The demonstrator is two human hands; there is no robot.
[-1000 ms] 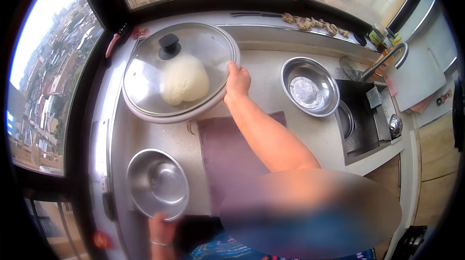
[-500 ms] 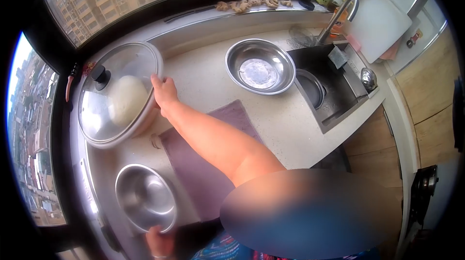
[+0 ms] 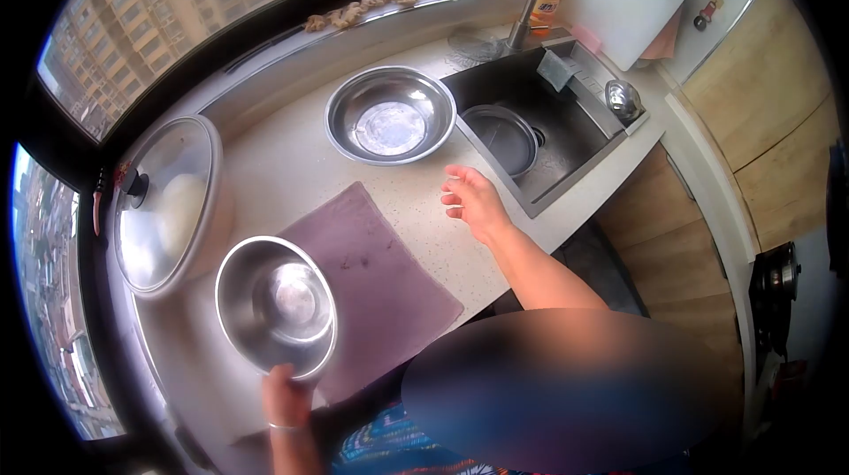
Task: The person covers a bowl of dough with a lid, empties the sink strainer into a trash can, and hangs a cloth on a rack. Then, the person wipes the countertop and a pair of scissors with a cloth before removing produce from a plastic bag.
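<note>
Moved since the earlier frame: right hand (image 3: 473, 201), gone from the rim of the lidded pot (image 3: 212, 223) to open space above the counter (image 3: 447, 249); deep steel bowl (image 3: 252, 298), now overlapping the left side of the purple mat (image 3: 380, 271).

Right hand: released, fingers parted and slightly bent, nothing held. Nearest item, the wide steel bowl (image 3: 348, 112), just beyond the fingertips and not touched; sink (image 3: 575, 161) to the right.

Left hand (image 3: 287, 395): fingers grasping the near rim of the deep steel bowl, band at the wrist. Bowl interior, directly beyond the fingers, shiny; whether its base rests on the mat, cannot tell.

Lidded pot: at the window side, well apart from both hands; clear lid (image 3: 159, 249) with black knob (image 3: 134, 185), pale rounded mass (image 3: 181, 205) visible through it.

Wide steel bowl: upright on the counter, beside the sink; pale round patch at its bottom, nature unclear.

Sink: one round dark pan (image 3: 500, 143) inside; curved faucet (image 3: 535, 6) behind.

Window ledge: row of knobbly roots (image 3: 349, 13).
</note>
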